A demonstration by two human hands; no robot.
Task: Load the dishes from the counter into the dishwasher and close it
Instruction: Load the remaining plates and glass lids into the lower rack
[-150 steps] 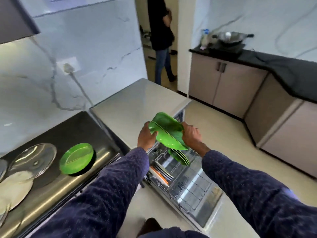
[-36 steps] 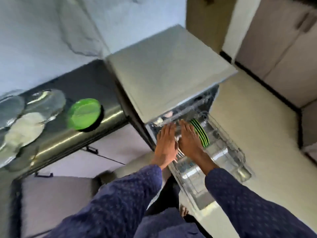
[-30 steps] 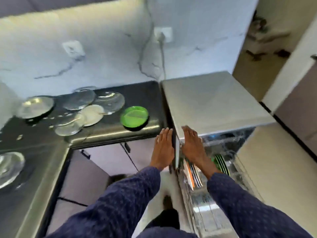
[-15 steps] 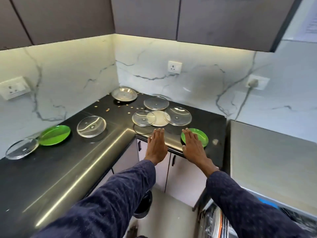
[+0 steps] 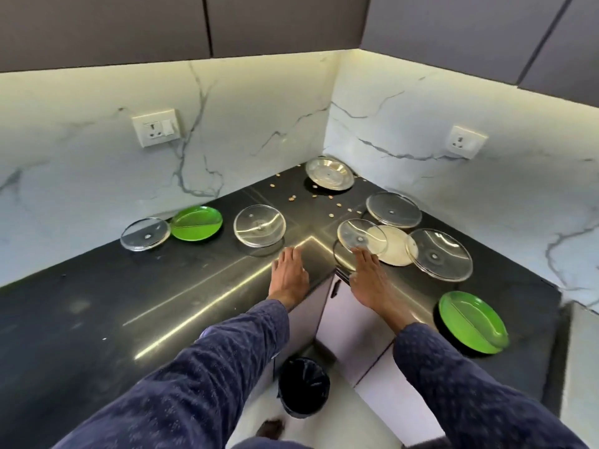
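On counter (image 5: pixel 168 296): plates bare | bin (image 5: pixel 303 386): contents unclear | hands flat

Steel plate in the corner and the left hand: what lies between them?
In the head view, scattered crumbs and bare black counter separate the steel plate from the left hand.

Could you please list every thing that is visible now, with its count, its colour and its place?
Green plates: 2; one at far left, one at right edge of the counter.
Clear plates: 5, glass; left, centre, three right.
Cream plate: 1, under clear ones.
Steel plate: 1, corner.
Crumbs: scattered, tan, corner.
Counter: 1, black.
Sockets: 2, white, wall.
Bin: 1, black, floor.
Left hand, right hand: open, above counter edge.
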